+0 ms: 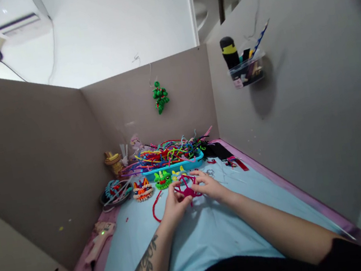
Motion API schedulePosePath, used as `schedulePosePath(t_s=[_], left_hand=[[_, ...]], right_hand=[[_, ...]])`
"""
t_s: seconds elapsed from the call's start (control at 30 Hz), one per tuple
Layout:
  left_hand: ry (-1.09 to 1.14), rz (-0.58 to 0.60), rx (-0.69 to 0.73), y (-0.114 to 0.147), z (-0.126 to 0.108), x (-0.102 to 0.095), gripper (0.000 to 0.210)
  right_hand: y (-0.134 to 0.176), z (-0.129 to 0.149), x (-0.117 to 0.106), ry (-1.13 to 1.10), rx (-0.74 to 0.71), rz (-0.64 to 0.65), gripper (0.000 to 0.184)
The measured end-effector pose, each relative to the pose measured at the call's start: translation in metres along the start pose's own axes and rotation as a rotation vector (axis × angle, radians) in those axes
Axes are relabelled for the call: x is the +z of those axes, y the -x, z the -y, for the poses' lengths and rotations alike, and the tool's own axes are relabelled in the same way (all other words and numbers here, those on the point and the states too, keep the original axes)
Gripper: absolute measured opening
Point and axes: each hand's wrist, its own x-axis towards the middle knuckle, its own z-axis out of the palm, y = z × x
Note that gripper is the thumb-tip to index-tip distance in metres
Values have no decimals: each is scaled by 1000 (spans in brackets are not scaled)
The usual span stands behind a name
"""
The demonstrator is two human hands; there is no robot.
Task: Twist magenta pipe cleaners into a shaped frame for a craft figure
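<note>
Between my two hands is a magenta pipe-cleaner frame (pixel 188 191), held just above the blue cloth. My left hand (pixel 174 205) pinches its left side with thumb and fingers. On the other side, my right hand (pixel 208 185) grips the frame's right edge, its index finger along the top. A red pipe cleaner (pixel 154 208) lies curved on the cloth beside my left hand. Beyond my hands sit an orange-and-white pipe-cleaner figure (pixel 142 190), a green one (pixel 163 179) and a yellow-and-blue one (pixel 179 174), the last partly hidden by my fingers.
A blue tray (pixel 172 168) heaped with colourful pipe cleaners stands at the back. To the left are a dark bowl (pixel 107 200) and a pink glue gun (pixel 98 242) with a green light. Grey panels enclose the table; a clear box of tools (pixel 247 73) hangs on the right.
</note>
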Motion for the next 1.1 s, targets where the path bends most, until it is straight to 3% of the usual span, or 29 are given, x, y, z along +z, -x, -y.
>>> schedulePosePath(t_s=[0.07,0.17,0.23,0.33,0.43,0.57,0.83,0.93,1.0,1.1], left_hand=[[-49,-69,85,-3,4,-3,51],[-163,-301,247,-8,9,-8,48],[-196,-357,260,-9,11,-9,47],[-163,-263,185,-7,11,-5,54],[-69,-211,134,-4,7,2,66],[53,-206,92,-1,2,7,68],[6,-220,125,1,3,7,65],[9,-227,93,1,-1,7,65],[25,-238,78,2,-6,9,64],[47,-245,56,3,-11,10,62]], right_hand=[[-1,-1,2,-31,-1,-35,22],[-1,-1,4,-58,11,-157,25],[-1,0,4,-76,15,-230,27],[0,2,7,-99,3,-272,30],[4,4,12,-111,-9,-224,29],[8,7,19,-113,-43,-180,25],[7,6,18,-120,-28,-152,25],[8,4,21,-91,-4,-225,20],[9,4,22,-39,20,-332,27],[12,8,20,81,-50,-412,22]])
